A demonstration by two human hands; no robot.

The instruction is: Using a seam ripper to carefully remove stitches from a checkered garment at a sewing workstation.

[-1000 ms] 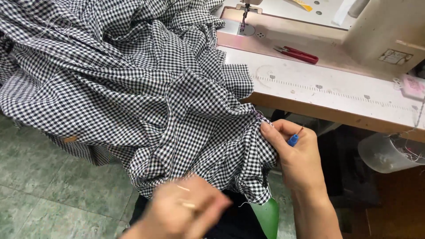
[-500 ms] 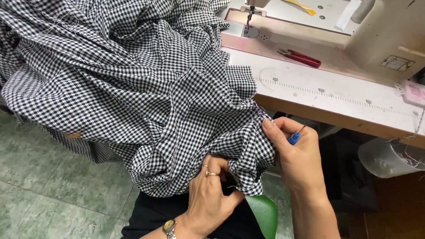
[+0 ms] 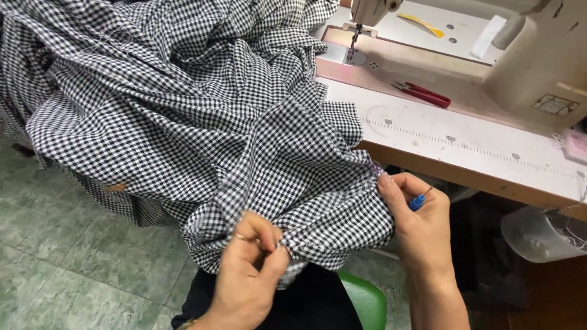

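Two hands work our gingham fabric (image 3: 202,134) (draped from tabletop (image 3: 465,150) to lap): left hand (image 3: 251,269) pinches its gathered edge, right hand (image 3: 416,220) grips cloth plus a blue-handled seam ripper (image 3: 419,200). We advise keeping the seam taut between them.

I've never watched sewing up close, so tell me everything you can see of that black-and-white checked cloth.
The black-and-white checked cloth looks like thin woven cotton in a small gingham check. It lies bunched in deep folds, spilling off the pale sewing table toward the person's lap, over a green tiled floor. The left hand pinches its lower gathered edge; the right hand, which also holds a small blue-handled tool, grips the edge further along.
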